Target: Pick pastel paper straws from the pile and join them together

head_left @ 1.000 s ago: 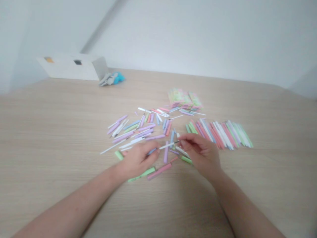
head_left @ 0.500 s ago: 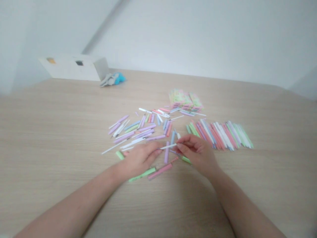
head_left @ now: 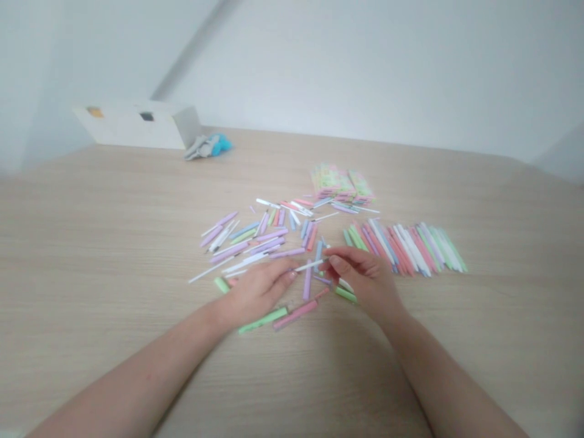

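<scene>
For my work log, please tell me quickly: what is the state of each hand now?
Left hand: closed, holding a thin white stick.
Right hand: closed, pinching the same stick.

Head-worn view, forward and down over tabletop

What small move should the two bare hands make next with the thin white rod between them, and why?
Probably hold the left hand steady and ease the right hand slightly towards it, in line with the thin white rod. The rod spans the gap between both hands, and its ends are hidden there, so a short, straight move seems safer than bending it.
</scene>
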A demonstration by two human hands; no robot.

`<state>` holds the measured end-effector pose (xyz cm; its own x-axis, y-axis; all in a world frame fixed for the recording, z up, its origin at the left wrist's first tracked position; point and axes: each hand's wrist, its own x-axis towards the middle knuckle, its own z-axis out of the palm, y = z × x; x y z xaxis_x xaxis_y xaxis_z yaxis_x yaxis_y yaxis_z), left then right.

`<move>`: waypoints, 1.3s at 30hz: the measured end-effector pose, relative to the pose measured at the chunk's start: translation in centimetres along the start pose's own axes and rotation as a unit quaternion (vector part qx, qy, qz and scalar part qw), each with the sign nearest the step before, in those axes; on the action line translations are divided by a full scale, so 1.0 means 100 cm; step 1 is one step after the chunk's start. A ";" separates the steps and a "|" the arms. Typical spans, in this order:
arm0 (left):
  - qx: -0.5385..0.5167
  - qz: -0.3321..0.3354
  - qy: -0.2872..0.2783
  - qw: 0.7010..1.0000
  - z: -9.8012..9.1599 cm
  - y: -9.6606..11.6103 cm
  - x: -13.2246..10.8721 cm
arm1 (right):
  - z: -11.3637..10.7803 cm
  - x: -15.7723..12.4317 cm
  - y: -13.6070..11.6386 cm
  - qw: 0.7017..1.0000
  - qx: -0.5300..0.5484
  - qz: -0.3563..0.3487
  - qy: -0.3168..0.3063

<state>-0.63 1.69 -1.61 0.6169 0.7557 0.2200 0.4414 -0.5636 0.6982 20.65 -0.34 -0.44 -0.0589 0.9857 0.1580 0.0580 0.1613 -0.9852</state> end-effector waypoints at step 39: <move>-0.210 -0.111 0.280 0.930 -0.002 -0.008 0.004 | 0.009 0.004 0.027 0.842 -0.512 -0.130 -0.107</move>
<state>-0.85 2.54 -1.90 0.0529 0.9592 0.2777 0.1515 -0.2826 0.9472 19.92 0.43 -3.07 -0.3742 0.8971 0.2351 0.8383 0.4356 -0.3279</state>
